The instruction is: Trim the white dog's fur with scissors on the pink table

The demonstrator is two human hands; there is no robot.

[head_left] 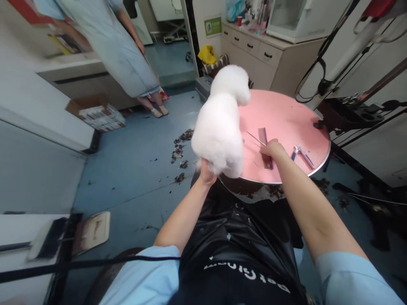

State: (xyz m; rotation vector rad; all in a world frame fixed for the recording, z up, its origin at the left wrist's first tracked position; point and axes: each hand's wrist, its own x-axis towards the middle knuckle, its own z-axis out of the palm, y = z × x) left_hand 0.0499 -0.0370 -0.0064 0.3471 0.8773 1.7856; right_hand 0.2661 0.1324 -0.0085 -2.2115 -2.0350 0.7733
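A white fluffy dog [219, 123] stands at the left edge of the round pink table [286, 110], its rear towards me and its head turned right. My left hand [208, 173] is closed at the dog's lower hindquarters, the fingertips partly buried in fur. Over the table, my right hand [272, 148] is closed on scissors, whose thin blades [254, 137] point left towards the dog; the handles are hidden in my grip. Under that hand lies a metal comb [262, 134]. Nail clippers [297, 150] with blue handles rest to its right.
A grooming arm [343, 59] with cables and a dark tool tray [346, 114] flank the table on the right. Cabinets [251, 46] stand behind. Dark hair clumps [179, 148] litter the blue floor. Another person [111, 46] stands at the back left; a dustpan [93, 231] lies lower left.
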